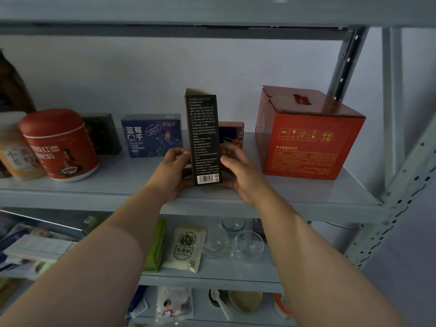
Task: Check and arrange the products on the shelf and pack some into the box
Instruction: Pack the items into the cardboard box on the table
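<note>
Black, tall cardboard carton (204, 140) gripped upright between both hands on metal shelf (118, 185).

A stockroom or shop storage: a grey slotted-steel rack (401, 185) against a plain wall (165, 74), its tiers holding packaged food, a red tin (61, 145) left, a blue carton (151, 135), a red carton (306, 142) right, glasses (247, 244) and a pouch (186, 246) below.

Behind black box (204, 138), orange box (232, 135) half hidden; brown bottle (11, 90) cut by left edge.
</note>
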